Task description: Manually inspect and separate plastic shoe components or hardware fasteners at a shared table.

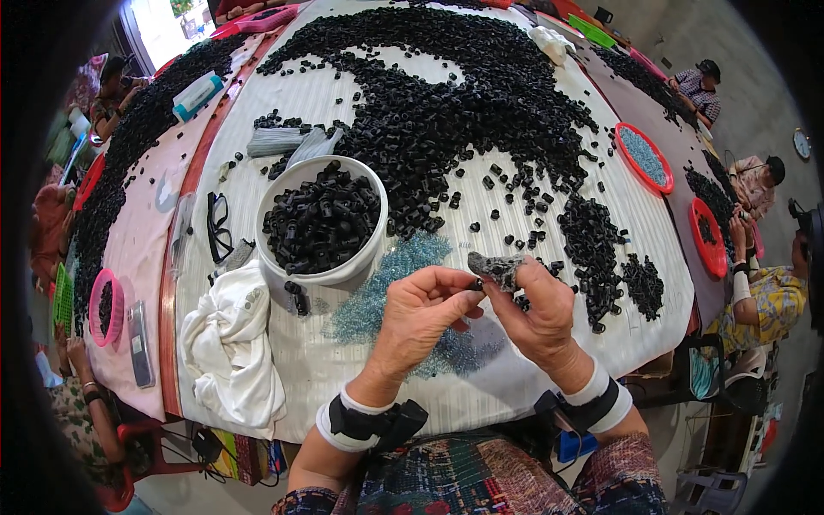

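Observation:
Over the near middle of the white-covered table my two hands meet. Between its thumb and forefinger my left hand [421, 313] pinches a small black plastic part [476, 284]. My right hand [542, 311] is closed, its thumb tip close to the same part. A worn grey wrap [502, 269] is at its fingertips; whether it is worn or held I cannot tell. Beneath my hands spreads a pile of small clear bluish pieces [386, 279]. A white bucket [381, 193] full of black parts stands to the left of them.
A large heap of black parts [446, 112] covers the far table, with smaller piles [596, 257] at right. Left lie a white cloth [227, 343], eyeglasses [220, 227] and bundled grey strips [275, 142]. Red trays [671, 184] sit on the right table. Other people work along both sides.

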Tool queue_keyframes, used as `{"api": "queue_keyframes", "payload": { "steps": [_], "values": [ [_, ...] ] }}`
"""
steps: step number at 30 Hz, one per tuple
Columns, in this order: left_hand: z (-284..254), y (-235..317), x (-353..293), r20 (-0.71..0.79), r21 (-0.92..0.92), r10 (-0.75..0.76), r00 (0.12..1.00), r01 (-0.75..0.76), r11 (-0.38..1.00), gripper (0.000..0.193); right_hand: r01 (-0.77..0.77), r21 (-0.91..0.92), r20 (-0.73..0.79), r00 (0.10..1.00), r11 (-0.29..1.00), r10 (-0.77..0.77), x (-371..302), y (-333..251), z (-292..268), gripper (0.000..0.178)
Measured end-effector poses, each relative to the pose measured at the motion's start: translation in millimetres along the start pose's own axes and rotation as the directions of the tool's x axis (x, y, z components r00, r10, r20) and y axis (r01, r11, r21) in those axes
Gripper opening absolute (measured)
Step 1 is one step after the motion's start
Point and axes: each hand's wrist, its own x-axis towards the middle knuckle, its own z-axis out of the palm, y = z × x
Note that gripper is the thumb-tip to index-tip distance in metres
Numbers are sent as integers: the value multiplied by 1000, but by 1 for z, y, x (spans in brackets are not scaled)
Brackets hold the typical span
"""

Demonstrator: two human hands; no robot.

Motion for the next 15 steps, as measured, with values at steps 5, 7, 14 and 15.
{"api": "queue_keyframes", "payload": {
  "steps": [5, 7, 14, 15],
  "values": [
    [0, -1, 0, -8, -21, 17, 1000, -17, 1000, 17, -40, 2, -8, 999, 999, 40, 2, -6, 1, 16],
    [1, -1, 0, -10, -25, 16, 1000, -16, 1000, 17, -47, 17, 5, 999, 999, 46, 0, -5, 0, 16],
    [1, -1, 0, -13, -1, 18, 1000, -18, 1000, 16, 54, -54, -10, 998, 997, -55, -2, -2, 0, 16],
    [2, 1, 0, -9, -15, 19, 1000, -19, 1000, 15, 90, -85, -32, 995, 992, -93, -2, -2, -1, 16]
  ]
}}
